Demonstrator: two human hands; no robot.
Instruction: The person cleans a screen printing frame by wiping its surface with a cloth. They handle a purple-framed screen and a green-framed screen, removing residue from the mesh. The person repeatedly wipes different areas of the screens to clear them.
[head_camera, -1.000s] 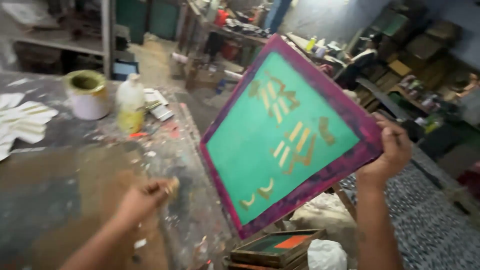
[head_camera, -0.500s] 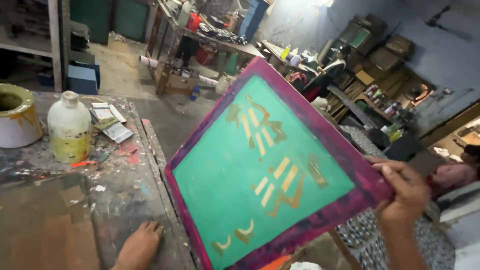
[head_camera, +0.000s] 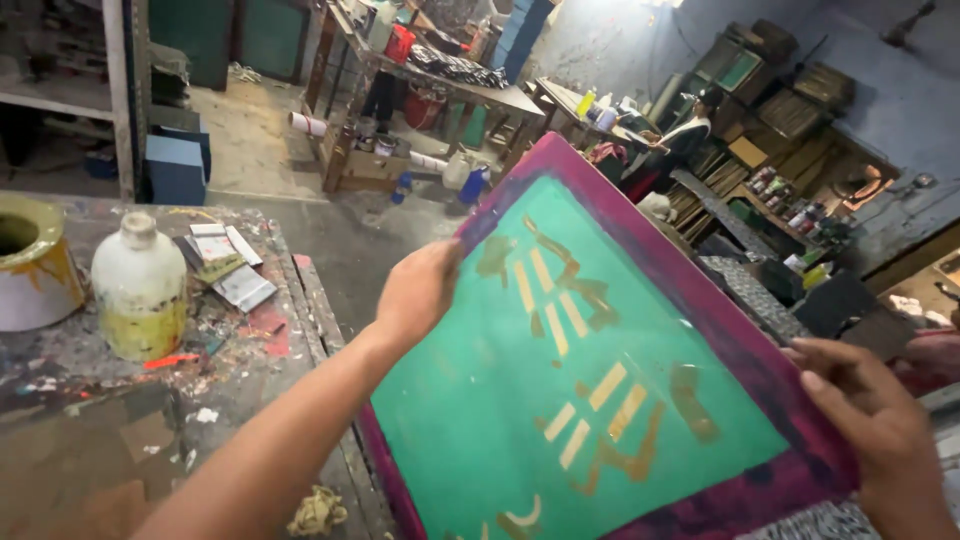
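A printing screen (head_camera: 600, 370), a magenta frame stretched with green mesh bearing yellowish stencil marks, is held tilted in the air beside a paint-stained worktop (head_camera: 90, 400), its upper corner pointing toward the far end of the workshop. The left hand (head_camera: 418, 292) lies on the frame's left edge, the fingers curled over the rim and pressed together; whether the thumb wraps behind the frame cannot be told from this angle. The right hand (head_camera: 872, 425) grips the lower right corner, its fingers (head_camera: 825, 362) slightly spread and laid flat along the frame's face. The step in hand appears to be carrying or turning the screen with both hands, the frame being clear of any surface. Any further move would call for a firm two-handed grip on opposite edges, with the mesh kept away from the worktop's corner and from the clutter nearby. On the worktop stand a white bottle (head_camera: 140, 290) with yellow staining low on its body and, at the left margin, a tub (head_camera: 30, 262) with a yellow-smeared rim; small cards (head_camera: 225, 265) lie just beyond the bottle, and a crumpled rag (head_camera: 318, 512) rests near the worktop's edge. Another person (head_camera: 680, 140) works at a distant table.
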